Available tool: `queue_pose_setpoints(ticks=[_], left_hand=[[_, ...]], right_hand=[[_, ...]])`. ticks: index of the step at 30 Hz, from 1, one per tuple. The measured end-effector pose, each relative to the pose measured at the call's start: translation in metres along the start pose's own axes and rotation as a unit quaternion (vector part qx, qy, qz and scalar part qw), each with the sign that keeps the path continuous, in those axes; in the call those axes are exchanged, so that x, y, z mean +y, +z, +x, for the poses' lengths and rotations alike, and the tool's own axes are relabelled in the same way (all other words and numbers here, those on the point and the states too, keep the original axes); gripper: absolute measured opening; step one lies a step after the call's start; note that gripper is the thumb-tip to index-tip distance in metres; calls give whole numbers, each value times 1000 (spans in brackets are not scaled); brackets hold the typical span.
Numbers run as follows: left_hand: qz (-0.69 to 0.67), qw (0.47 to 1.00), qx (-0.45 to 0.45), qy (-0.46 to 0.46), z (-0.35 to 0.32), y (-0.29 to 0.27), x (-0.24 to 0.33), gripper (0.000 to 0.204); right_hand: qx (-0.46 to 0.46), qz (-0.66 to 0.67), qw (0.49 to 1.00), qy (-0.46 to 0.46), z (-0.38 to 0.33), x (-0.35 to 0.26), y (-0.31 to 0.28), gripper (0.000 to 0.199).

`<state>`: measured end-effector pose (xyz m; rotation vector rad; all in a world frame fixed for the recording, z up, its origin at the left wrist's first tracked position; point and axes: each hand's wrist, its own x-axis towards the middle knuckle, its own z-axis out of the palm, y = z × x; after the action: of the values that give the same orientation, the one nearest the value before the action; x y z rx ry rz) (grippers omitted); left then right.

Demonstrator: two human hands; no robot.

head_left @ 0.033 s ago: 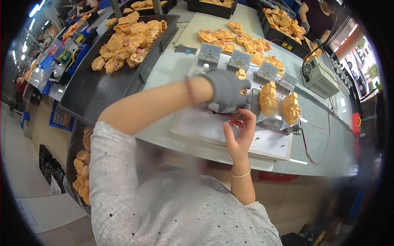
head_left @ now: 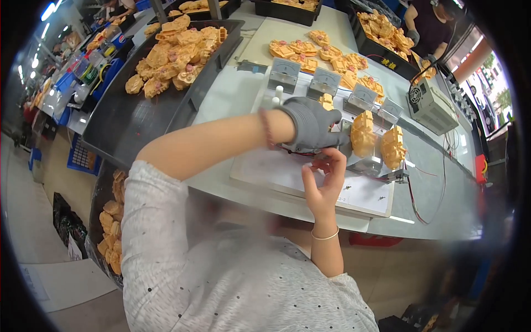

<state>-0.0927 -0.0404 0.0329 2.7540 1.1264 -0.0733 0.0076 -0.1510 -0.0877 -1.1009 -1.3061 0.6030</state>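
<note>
Fingers of gloved left hand (head_left: pixel 312 124) clenched on yellow part (head_left: pixel 362 134), upright, right hand (head_left: pixel 323 180) loosely curled, grasp unclear

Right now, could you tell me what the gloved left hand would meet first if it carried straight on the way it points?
The left hand points rightward, so it would probably first meet the yellow plastic part standing on the test fixture; depth is unclear.

I see a matt grey knit glove (head_left: pixel 311 123), smooth orange plastic parts (head_left: pixel 363 134), and a glossy pale bench (head_left: pixel 232 97).
</note>
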Motion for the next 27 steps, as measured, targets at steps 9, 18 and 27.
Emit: queue_pose_setpoints(ticks=[9,18,27], left_hand=[[-73,932,353,-48,9,-26,-54,29],[118,828,353,-420,-52,-21,-348,37],[-122,984,124,28,71,-28,-8,50]], right_hand=[[-2,-34,999,-31,-18,-6,-23,66],[141,-54,987,51,-100,-16,-134,37],[88,-32,995,43,-20,-28,-78,44]])
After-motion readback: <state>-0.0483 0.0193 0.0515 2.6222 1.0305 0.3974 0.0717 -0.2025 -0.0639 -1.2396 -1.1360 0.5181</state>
